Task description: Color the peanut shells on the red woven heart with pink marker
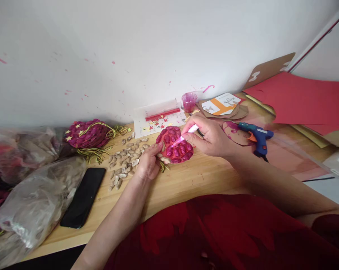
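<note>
My left hand [151, 161] grips the left edge of a red peanut-shell disc [178, 148], tilted up above the table. Most of the shells on it are a glossy magenta; a few at its lower left are bare tan. Pinched in my right hand [210, 137] is a white-handled paintbrush [193, 129], its pink tip touching the disc near the middle. Loose peanut shells [127, 161] lie on the wooden table to the left of the disc. Behind it, a clear cup [189, 102] stained with magenta paint stands against the wall.
A blue glue gun [259, 137] rests right of my right hand, near red paper sheets [301, 99]. Star cutouts [161, 122] lie on white paper behind. On the left are a phone [83, 197], a plastic bag [42, 202] and a finished-looking magenta shell bundle [87, 134] with stars.
</note>
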`<state>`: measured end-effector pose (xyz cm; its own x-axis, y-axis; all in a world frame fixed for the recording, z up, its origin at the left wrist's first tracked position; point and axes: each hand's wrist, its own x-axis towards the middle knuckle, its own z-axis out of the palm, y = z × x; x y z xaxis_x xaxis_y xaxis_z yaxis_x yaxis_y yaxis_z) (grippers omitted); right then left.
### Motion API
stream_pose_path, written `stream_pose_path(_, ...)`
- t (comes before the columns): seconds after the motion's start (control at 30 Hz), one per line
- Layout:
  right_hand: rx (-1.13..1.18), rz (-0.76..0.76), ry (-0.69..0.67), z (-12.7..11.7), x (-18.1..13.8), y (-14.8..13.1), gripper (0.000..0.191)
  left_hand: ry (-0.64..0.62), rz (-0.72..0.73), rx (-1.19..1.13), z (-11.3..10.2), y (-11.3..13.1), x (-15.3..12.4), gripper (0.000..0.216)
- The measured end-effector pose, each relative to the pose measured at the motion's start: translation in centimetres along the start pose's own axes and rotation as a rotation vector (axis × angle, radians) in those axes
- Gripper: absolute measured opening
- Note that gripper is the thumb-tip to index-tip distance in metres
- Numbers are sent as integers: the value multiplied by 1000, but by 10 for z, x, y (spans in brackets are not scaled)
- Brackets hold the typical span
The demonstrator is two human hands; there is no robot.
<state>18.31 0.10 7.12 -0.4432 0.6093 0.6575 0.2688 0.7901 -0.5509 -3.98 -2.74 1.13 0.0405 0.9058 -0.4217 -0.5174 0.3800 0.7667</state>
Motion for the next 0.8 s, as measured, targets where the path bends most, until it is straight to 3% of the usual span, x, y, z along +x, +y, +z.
stream_pose_path(0.4, 5, 43, -8, -2, 1, 4, 6, -88, 87, 1, 0, -5, 0, 19)
stream_pose_path(0.8, -35, 59, -21, -3, 2, 3, 6, -54, 89, -20, 1, -4, -2, 14)
